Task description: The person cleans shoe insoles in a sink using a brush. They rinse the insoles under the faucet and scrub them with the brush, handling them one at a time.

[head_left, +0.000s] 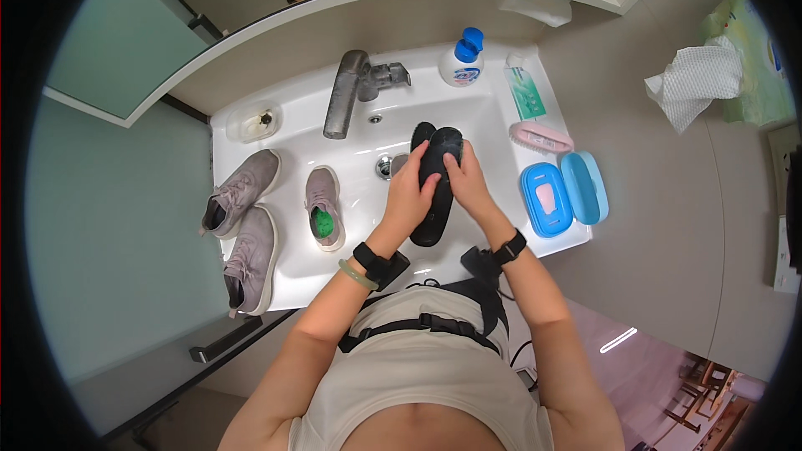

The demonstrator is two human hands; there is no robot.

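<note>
Over the right half of the sink [480, 192], my two hands hold a pair of long, sole-shaped black pieces that look like insoles [433, 221]. My left hand [408, 195] is closed around their left side, its thumb across the front one. From the right, my right hand [469, 181] grips the same piece near its far end. The second one shows only its tip behind my fingers. A small grey sneaker [321, 200] with a green inside stands in the basin to the left. Part of a greyish thing by the drain is hidden by my left hand.
Two larger grey sneakers [253, 252] stand on the sink's left rim, below a soap dish [254, 122]. A faucet [344, 93] rises at the back. Along the right are a pump bottle [462, 67], a clear-green bottle [525, 90], a pink brush [541, 137] and an open blue box [547, 221].
</note>
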